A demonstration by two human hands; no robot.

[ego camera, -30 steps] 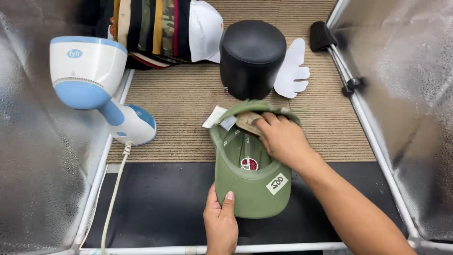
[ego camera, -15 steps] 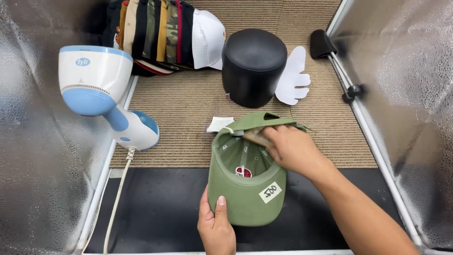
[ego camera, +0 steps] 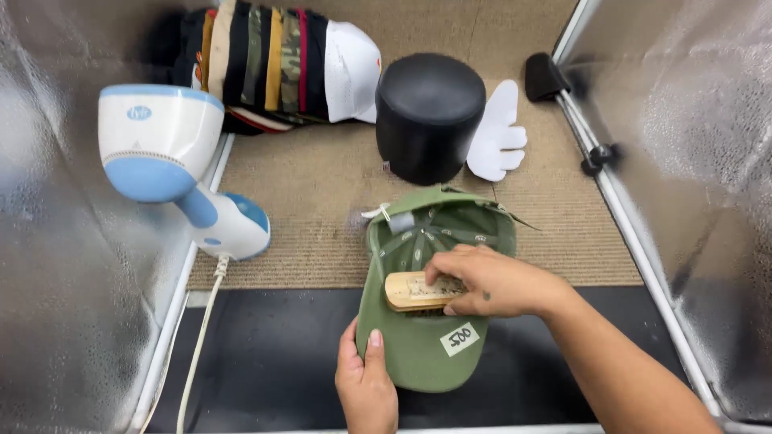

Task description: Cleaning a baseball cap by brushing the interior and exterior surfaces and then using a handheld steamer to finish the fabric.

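Observation:
A green cap (ego camera: 426, 354) lies upside down, its brim toward me, with a small white sticker on the brim. My left hand (ego camera: 366, 378) pins the brim's left edge with the thumb on top. A wooden brush (ego camera: 406, 291) is gripped in my right hand (ego camera: 494, 281), pressed across the cap where brim meets crown. White paper tags hang at the cap's back left.
A white and blue handheld steamer (ego camera: 173, 169) stands at left, cord trailing down. A black round hat form (ego camera: 426, 112) and a white hand-shaped card (ego camera: 498, 133) sit behind the cap. A row of stacked caps (ego camera: 281, 64) lies at the back. Silver reflective walls (ego camera: 700, 145) enclose both sides.
My right hand came out of the cap's crown and now holds the wooden brush on the cap. The view has shifted so the cap sits lower in the frame.

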